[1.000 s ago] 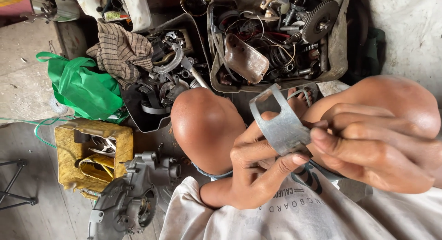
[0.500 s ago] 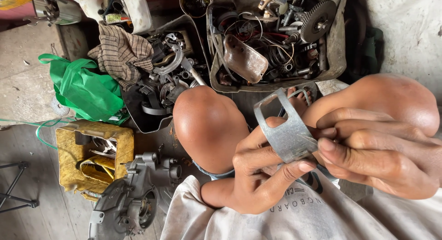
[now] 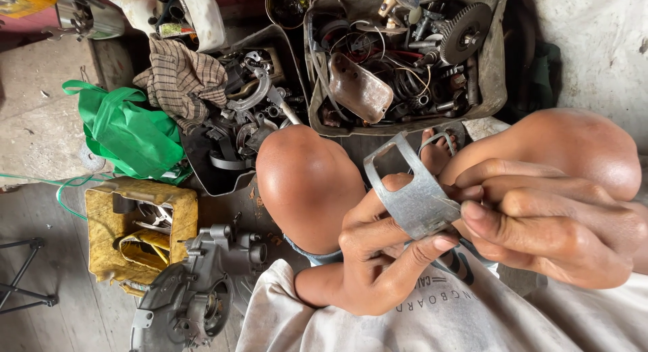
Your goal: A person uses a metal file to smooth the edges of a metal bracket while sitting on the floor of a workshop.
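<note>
While the floor (image 3: pixel 40 129) of grey concrete fills the left of the view, two bare knees are seen raised in the middle and at the right, above a white printed shirt (image 3: pixel 432 318). Beyond the knees a large grey tray (image 3: pixel 496 75) is crammed with a toothed gear (image 3: pixel 466 31), springs, wires and a brownish metal cover (image 3: pixel 358 89). Beside it a dark bin (image 3: pixel 223 180) is heaped with metal parts, and a checked cloth (image 3: pixel 182 78) is draped at its far edge. A green bag (image 3: pixel 128 132) is seen lying to the left, with a worn yellow box (image 3: pixel 138 230) just below it and a grey engine casing (image 3: pixel 196 298) beside that. Between the knees, a curved metal bracket (image 3: pixel 412 193) with a rectangular cut-out is held upright. It is pinched from below by the left hand (image 3: pixel 381 257), thumb across its lower edge, and gripped at its right edge by the closed fingers of the right hand (image 3: pixel 547 224).
</note>
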